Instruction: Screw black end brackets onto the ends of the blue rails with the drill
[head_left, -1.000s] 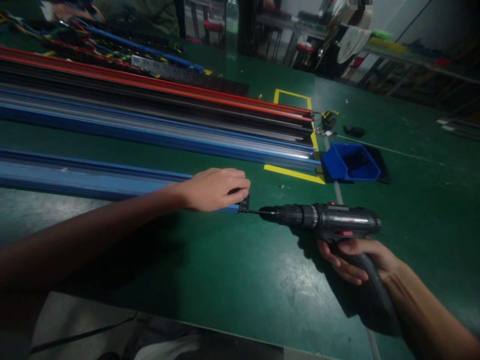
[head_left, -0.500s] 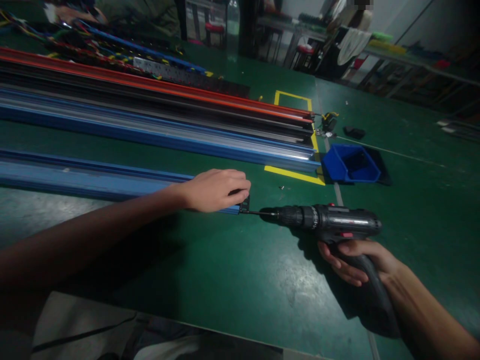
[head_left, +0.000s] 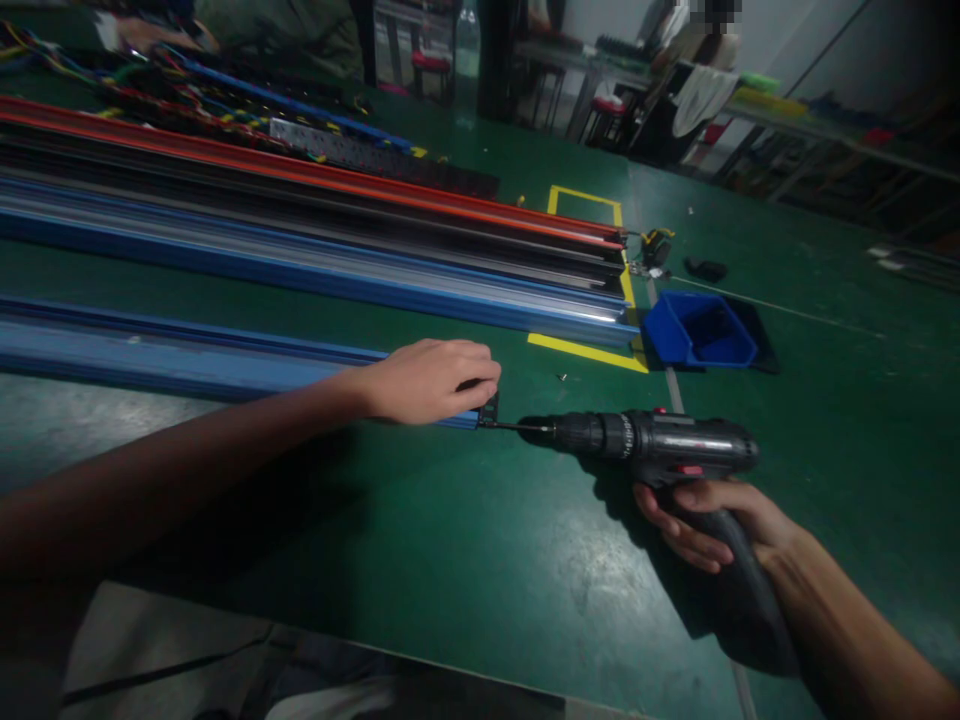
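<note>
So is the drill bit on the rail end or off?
On: the drill has its bit against the rail's black end piece under the left hand.

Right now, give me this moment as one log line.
left hand: holds blue rail end | right hand: grips cordless drill | bit: at black end piece

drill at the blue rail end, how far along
Done: a black end piece sits on the near blue rail, pinned by the left hand. In hand: the right hand holds the drill, bit tip at that piece. Left: the fastening looks unfinished; a small loose part lies on the table.
</note>
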